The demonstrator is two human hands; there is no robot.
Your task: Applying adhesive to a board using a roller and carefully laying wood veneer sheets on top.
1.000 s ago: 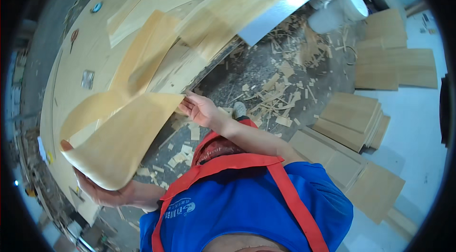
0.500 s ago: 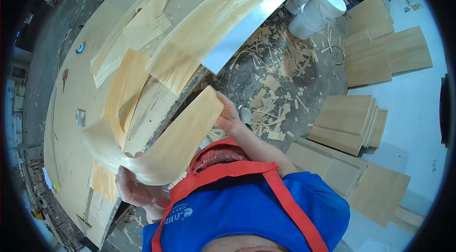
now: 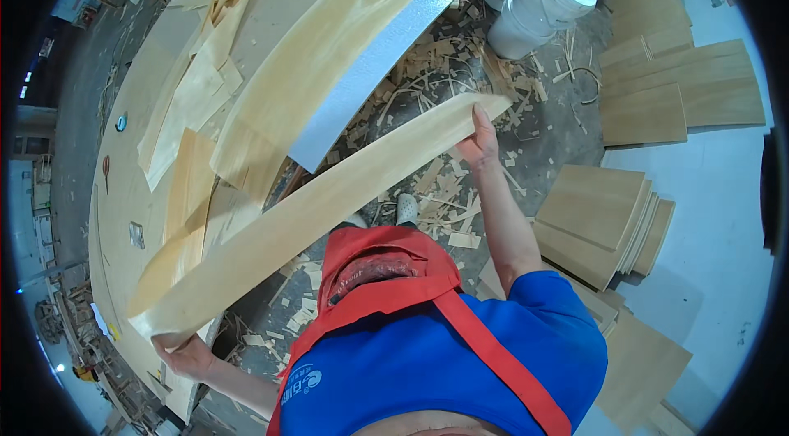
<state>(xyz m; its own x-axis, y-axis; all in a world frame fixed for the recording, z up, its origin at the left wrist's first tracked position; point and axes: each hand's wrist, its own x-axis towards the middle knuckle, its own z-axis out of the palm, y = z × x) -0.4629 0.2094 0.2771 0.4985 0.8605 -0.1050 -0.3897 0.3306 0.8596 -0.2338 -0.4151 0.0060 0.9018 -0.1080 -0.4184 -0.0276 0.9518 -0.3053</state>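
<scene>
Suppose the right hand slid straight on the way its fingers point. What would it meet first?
Probably the white bucket: the right hand, gripping the veneer strip, points up-picture over the floor scraps. Depth is unclear.

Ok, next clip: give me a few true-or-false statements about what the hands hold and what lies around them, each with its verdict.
1. Both hands hold one long pale strip of wood veneer. True: the left hand grips its near end, the right hand its far end.
2. The strip lies flat on the large pale worktable. False: it is held up in the air, beside the table's edge.
3. A white plastic bucket stands on the floor beyond the right hand. True.
4. The floor under the strip is swept clean. False: wood scraps litter it.
5. Stacks of cut wooden boards lie to the person's right. True.
</scene>
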